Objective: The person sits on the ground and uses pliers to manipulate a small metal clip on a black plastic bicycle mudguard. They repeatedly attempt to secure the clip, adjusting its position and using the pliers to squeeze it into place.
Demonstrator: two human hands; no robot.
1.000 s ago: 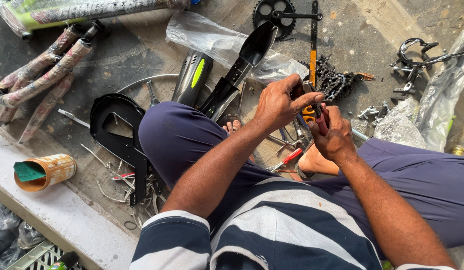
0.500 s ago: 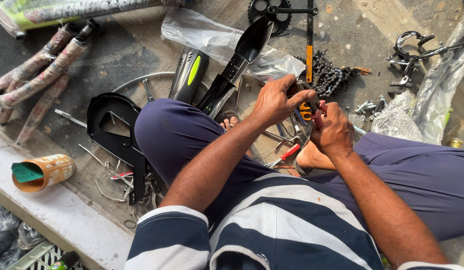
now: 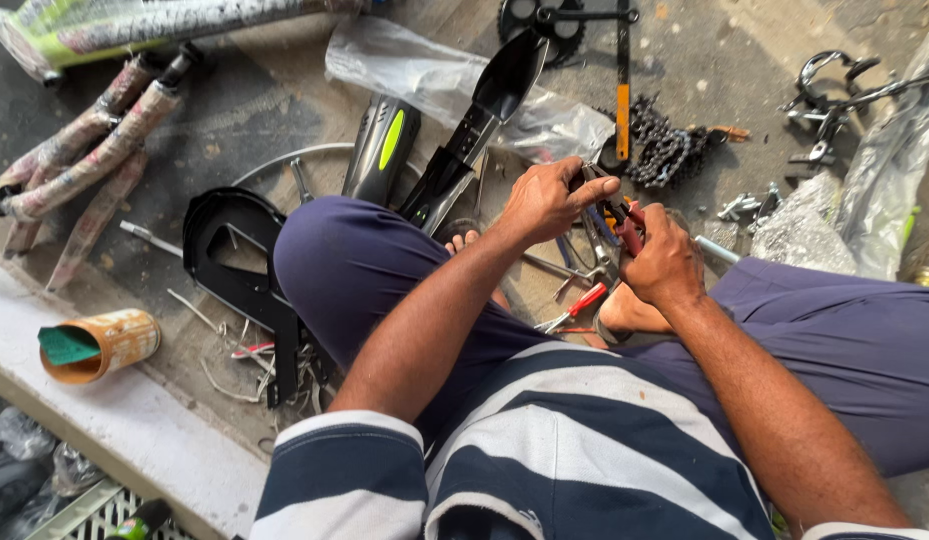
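I sit on the ground with my knees apart. My right hand (image 3: 667,262) grips the red handles of a pair of pliers (image 3: 625,222), jaws pointing up and left. My left hand (image 3: 548,198) is closed over the plier jaws and a small metal part that I cannot make out. Both hands meet above my bare feet (image 3: 630,312). A black bicycle chain (image 3: 665,150) lies just beyond them, and a second red-handled tool (image 3: 577,305) rests below on the ground.
Black mudguards (image 3: 475,125) and a black-green one (image 3: 383,148) lie ahead with clear plastic bags (image 3: 435,80). A chainring with crank (image 3: 555,18) is at the top, wrapped frame tubes (image 3: 85,150) left, brake parts (image 3: 835,100) right, a rusty can (image 3: 100,345) on the ledge.
Both hands have stayed together on the pliers, shifting only slightly; my left fingers have curled further over the jaws. The view has dipped a little.
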